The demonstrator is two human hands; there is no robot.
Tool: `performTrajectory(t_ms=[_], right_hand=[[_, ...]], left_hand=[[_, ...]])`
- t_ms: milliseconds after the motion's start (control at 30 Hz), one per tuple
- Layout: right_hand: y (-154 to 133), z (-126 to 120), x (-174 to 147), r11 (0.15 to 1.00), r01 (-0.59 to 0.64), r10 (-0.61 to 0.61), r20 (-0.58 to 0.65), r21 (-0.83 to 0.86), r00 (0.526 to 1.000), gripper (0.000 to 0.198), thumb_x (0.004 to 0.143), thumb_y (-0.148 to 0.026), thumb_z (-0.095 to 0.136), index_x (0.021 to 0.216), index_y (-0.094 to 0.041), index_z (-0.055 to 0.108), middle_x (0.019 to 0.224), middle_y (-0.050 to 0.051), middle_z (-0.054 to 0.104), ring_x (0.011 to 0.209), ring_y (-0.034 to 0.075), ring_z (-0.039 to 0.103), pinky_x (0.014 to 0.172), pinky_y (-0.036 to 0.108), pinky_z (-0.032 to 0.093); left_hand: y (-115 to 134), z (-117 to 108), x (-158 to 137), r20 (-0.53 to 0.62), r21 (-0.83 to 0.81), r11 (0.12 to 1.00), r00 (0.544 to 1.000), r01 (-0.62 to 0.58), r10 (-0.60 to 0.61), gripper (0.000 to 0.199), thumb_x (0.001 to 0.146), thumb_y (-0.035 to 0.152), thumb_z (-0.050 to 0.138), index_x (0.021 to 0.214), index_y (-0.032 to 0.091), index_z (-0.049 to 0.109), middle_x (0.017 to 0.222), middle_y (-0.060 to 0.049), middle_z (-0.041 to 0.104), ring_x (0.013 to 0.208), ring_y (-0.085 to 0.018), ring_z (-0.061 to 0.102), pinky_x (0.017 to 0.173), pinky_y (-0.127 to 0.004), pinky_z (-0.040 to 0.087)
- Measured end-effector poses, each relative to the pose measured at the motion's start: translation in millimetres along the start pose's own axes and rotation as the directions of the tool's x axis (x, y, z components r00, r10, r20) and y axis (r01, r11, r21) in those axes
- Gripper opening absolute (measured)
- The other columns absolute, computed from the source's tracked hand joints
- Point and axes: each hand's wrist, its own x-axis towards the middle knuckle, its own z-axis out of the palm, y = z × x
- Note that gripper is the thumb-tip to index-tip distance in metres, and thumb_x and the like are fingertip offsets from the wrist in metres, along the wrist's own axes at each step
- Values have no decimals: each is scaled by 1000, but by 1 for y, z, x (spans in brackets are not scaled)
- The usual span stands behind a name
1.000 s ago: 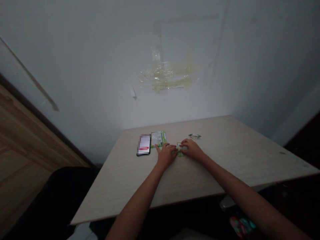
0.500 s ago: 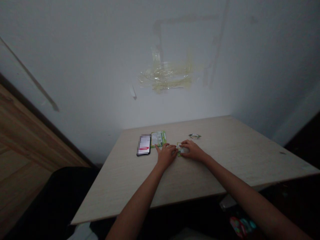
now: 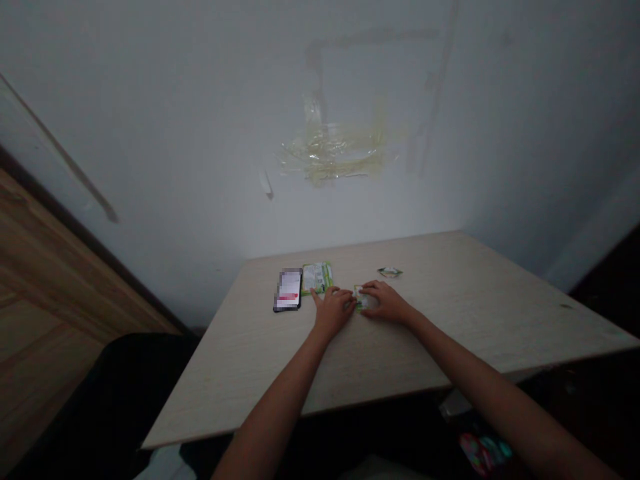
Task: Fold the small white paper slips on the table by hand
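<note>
A small green-and-white printed piece [image 3: 359, 303], like a card or a folded packet, lies on the table between my hands. My left hand [image 3: 333, 312] is at its left edge, thumb and forefinger drawn together there while the little finger sticks out to the side. From the right, my right hand [image 3: 387, 302] grips the same piece, its fingers at the top edge and the thumb lower down. Part of the piece is hidden under the fingers. Just beyond my left hand lies a flat green-and-white printed packet [image 3: 316, 277].
A phone [image 3: 289, 291] with a lit, partly blurred screen lies left of the packet. Farther back on the right is a small folded paper piece [image 3: 389, 272]. The pale wooden table [image 3: 240, 373] meets a wall [image 3: 200, 133] bearing old tape [image 3: 345, 153].
Hardly anything differs. My right fingers and thumb have shifted very slightly on the small printed piece; my left hand stays in place.
</note>
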Motion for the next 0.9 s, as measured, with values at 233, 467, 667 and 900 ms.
performTrajectory(t_ms=[233,467,667,900], right_hand=[[8,3,2,994,14,-8,-55,112,998,24,80,-30,71,104,-26,74,115,8,68,109,22,61,99,41,46],[9,3,1,990,2,11,-87,141,996,11,82,-29,68,86,-25,78,113,8,69,108,23,62,99,39,45],[14,9,0,994,-1,16,-133,113,991,8,79,-25,72,82,-25,79,116,9,67,111,25,59,101,42,44],[24,19,3,997,-52,62,-166,64,984,10,80,-25,72,87,-24,79,121,11,61,116,25,53,106,45,40]], left_hand=[[2,-4,-2,6,-35,999,1000,-17,17,18,92,43,56,102,35,69,121,2,69,123,-25,49,106,-78,-10],[1,-5,-2,5,-29,999,1000,-17,17,19,90,44,59,102,34,69,121,2,69,123,-25,49,106,-79,-8],[-1,-1,-1,-8,-34,999,1000,3,-3,18,88,45,62,101,35,69,120,2,70,123,-27,48,106,-80,-6],[-2,1,0,-1,-39,999,1000,14,-14,19,87,45,62,101,34,68,121,2,69,124,-27,48,106,-80,-6]])
